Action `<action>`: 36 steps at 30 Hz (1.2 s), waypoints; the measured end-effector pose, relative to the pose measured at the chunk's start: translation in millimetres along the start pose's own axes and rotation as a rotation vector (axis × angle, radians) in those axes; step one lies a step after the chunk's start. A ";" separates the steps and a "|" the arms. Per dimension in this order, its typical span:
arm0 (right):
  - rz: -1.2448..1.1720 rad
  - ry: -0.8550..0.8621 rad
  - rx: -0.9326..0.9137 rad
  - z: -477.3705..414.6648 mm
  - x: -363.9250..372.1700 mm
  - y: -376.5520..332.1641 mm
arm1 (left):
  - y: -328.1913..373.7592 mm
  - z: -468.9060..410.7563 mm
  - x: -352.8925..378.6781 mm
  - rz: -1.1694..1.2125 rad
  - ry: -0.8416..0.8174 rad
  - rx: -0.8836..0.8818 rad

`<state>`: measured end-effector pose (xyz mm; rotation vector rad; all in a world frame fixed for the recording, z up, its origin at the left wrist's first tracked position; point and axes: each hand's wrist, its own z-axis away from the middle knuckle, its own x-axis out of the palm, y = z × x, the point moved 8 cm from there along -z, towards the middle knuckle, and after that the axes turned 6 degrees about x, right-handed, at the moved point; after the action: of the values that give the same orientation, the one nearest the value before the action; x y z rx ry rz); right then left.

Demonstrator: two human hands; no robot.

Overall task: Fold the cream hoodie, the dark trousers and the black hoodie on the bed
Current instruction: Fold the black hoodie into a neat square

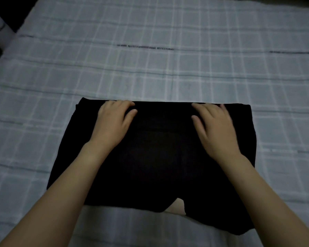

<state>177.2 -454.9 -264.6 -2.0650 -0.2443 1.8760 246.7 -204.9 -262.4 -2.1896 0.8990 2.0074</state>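
Item: black garment, folded into a broad rectangle, lying flat on the near middle of the bed. Too dark to tell whether it is the black hoodie or the dark trousers. Its far edge is running straight across; its near edge is dipping into a notch where a small pale patch is showing through, its nature unclear.

Left hand: lying palm down on the far left part of the garment, fingers spread slightly and curling over the far edge, thumb pointing inward. Not gripping anything; pressing flat on the cloth. The bare forearm is reaching up from the lower left corner.

Right hand: lying palm down on the far right part of the garment, fingers loosely apart and reaching toward the far edge, thumb angling inward. Holding nothing; resting open on the cloth. The bare forearm is coming in from the lower right.

Surface: bed sheet, pale grey-blue check, with a line of small blurred lettering running across beyond the garment.
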 end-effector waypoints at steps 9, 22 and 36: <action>-0.342 0.020 0.134 6.2 -5.1 58.6 | -53.1 16.4 12.8 0.496 0.023 -0.282; 0.150 0.105 0.254 -26.2 -22.7 107.9 | -70.5 -5.4 -21.5 -0.173 0.039 -0.042; 0.028 -0.186 0.108 30.6 67.2 -22.4 | -21.1 42.4 58.7 -0.030 -0.200 -0.025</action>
<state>156.8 -406.5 -321.2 -1.8352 -0.1561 2.0534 217.4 -192.8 -330.8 -1.9555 0.8152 2.1852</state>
